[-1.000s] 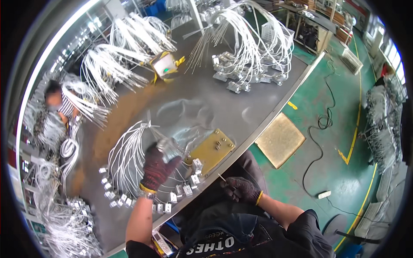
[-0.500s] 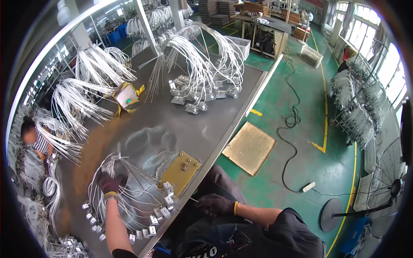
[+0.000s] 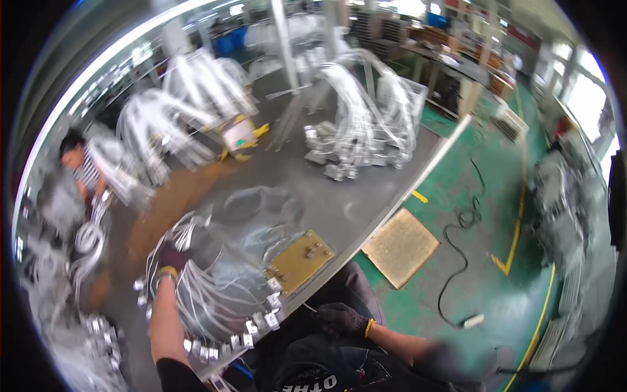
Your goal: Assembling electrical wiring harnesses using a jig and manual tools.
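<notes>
Head view: left hand (image 3: 173, 256) at white cables (image 3: 192, 277), grip unclear from here (go lightly, tangles likely); right hand (image 3: 341, 321) closed round thin rod (image 3: 309, 307).

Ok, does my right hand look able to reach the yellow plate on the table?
Likely yes: the right hand is near the yellow plate, with only the table's edge between them, though the thin rod it holds might hinder a grasp.
</notes>
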The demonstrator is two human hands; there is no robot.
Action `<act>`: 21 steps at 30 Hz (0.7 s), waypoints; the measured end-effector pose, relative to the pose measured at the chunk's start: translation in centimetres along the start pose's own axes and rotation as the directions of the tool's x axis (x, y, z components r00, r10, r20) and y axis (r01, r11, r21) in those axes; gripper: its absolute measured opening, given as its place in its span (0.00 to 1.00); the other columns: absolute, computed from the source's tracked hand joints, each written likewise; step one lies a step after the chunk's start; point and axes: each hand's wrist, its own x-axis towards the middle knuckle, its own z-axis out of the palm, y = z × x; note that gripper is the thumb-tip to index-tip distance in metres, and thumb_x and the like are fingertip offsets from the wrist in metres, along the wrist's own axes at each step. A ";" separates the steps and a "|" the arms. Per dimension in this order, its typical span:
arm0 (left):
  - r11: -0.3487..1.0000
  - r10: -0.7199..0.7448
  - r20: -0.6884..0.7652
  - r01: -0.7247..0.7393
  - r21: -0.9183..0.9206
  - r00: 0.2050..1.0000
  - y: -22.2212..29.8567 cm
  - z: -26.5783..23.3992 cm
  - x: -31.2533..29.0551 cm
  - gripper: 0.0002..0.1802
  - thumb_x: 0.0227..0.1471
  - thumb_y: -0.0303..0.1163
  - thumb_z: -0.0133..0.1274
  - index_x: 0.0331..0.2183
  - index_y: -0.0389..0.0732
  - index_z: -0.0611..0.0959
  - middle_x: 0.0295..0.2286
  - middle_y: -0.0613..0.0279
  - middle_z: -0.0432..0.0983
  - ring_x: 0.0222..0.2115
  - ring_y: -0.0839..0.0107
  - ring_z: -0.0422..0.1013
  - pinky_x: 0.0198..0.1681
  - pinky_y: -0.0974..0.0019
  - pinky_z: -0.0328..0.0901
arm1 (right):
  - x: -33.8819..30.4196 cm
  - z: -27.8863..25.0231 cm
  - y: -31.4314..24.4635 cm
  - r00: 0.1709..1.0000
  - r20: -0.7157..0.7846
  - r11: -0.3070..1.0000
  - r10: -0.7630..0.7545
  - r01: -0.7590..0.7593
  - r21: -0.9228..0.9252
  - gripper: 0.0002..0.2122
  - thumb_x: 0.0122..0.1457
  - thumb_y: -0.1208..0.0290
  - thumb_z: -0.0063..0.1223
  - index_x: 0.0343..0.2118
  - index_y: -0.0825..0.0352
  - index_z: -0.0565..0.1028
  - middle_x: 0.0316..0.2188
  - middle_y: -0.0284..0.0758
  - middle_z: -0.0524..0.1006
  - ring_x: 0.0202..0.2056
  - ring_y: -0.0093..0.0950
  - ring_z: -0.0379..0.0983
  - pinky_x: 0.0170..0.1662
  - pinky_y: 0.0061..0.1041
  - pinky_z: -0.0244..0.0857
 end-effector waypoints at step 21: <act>0.955 -0.239 -0.808 0.281 -0.096 0.538 -12.6 -25.4 -17.2 0.26 0.49 0.50 0.61 0.42 0.40 0.83 0.37 0.46 0.82 0.39 0.45 0.78 0.45 0.48 0.71 | 2.4 -3.3 3.5 0.989 0.137 0.997 -0.061 0.054 0.053 0.04 0.62 0.69 0.57 0.35 0.63 0.75 0.26 0.32 0.77 0.24 0.28 0.73 0.25 0.27 0.66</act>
